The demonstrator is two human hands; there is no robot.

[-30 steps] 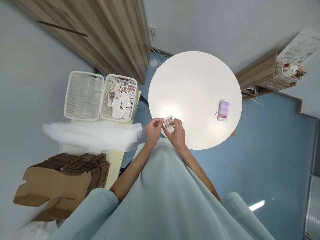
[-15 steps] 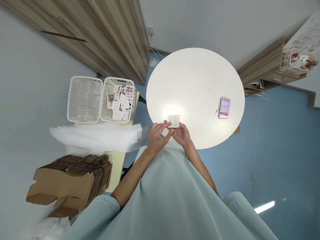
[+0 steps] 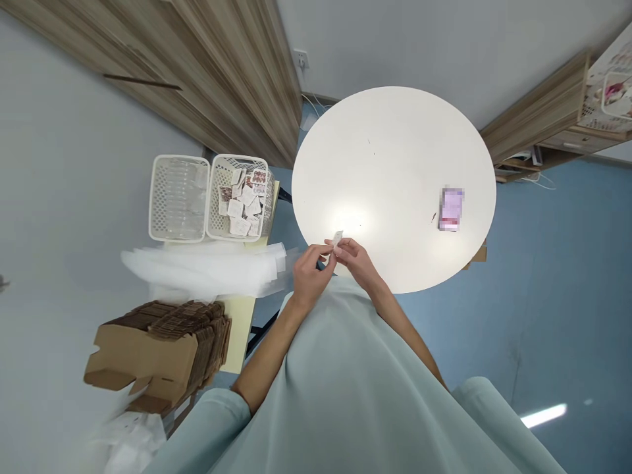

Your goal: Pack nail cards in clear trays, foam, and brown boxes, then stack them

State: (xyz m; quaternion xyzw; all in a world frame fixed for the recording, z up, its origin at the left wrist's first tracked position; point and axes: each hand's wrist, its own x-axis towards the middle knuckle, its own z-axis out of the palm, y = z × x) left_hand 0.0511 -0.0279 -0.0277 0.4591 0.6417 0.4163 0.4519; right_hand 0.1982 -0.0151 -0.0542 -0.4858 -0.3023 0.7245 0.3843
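No lettering could be read anywhere. The small card [image 3: 338, 238] pinched at the near edge of the round table [image 3: 395, 145] stood edge-on, its face hidden, and the cards in the basket [image 3: 240, 197] left of the table were too small to make out.

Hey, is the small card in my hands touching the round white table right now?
Cannot tell. In the head view both the left hand and right hand pinch the small card over the round white table near its edge; any gap is hidden.
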